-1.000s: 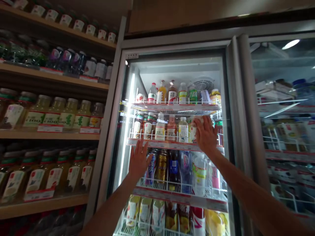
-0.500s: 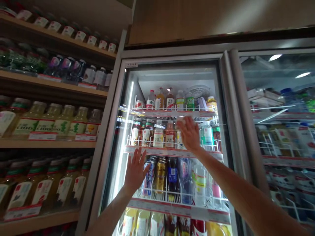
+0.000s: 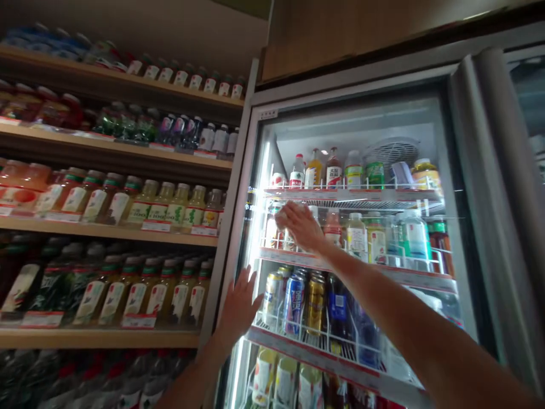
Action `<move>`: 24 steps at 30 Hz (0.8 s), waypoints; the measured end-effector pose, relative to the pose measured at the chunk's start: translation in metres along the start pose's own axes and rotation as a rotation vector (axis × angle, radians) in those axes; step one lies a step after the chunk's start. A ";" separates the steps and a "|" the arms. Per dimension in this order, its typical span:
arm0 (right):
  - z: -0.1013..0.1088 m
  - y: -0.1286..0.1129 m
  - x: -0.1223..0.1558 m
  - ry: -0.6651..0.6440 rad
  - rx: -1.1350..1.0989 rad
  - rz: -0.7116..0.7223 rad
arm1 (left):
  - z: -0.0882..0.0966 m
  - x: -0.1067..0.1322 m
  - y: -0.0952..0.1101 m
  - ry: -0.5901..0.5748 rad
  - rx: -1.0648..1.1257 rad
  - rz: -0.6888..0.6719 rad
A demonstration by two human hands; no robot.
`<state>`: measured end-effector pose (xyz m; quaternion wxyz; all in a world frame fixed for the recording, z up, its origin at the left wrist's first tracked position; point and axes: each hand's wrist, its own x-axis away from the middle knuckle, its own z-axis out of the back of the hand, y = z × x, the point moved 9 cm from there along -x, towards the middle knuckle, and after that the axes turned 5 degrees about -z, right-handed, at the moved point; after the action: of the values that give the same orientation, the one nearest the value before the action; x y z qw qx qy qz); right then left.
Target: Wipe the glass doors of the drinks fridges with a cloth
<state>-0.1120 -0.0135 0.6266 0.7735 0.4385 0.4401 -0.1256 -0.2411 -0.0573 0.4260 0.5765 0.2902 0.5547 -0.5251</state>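
The right hand [image 3: 298, 226] had slid left on the glass fridge door [image 3: 349, 91], and the left hand [image 3: 239, 302] stayed low; both lay open, holding nothing.

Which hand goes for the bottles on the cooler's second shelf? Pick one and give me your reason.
Right, most likely: the right hand is level with those bottles, while the left hand sits lower, spread open beside the cans on the shelf below.
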 end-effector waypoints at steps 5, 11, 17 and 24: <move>0.002 0.021 -0.051 0.100 -0.074 -0.279 | 0.008 0.023 -0.029 -0.014 -0.011 0.042; -0.057 -0.137 0.009 -0.093 -0.294 0.215 | 0.023 0.043 -0.063 -0.011 -0.058 0.095; -0.076 -0.167 0.044 -0.105 -0.332 0.204 | 0.035 0.047 -0.069 0.022 -0.077 0.084; -0.066 -0.211 0.165 -0.178 -0.350 0.415 | 0.032 0.051 -0.045 -0.020 -0.017 0.040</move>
<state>-0.1765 -0.0532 0.3614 0.8822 0.3664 0.2860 0.0751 -0.2813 -0.1137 0.3955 0.5946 0.2910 0.5476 -0.5117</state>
